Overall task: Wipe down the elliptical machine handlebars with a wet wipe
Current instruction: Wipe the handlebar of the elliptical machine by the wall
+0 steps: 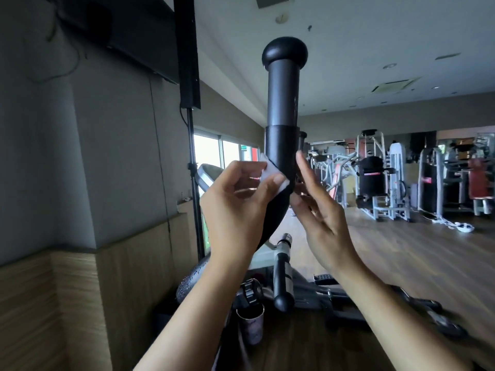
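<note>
Two arms are visible, uncovered along their full visible length: left forearm (192, 311) and right forearm (396, 311). Each ends in a bare hand: left hand (235, 202), right hand (321, 220). Fingers are slender. The left thumbnail (278, 179) is short and plain.

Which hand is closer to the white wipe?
Left. The left hand pinches the wipe against the left side of the handlebar. The right hand is open on the handlebar's other side, not touching the wipe.
</note>
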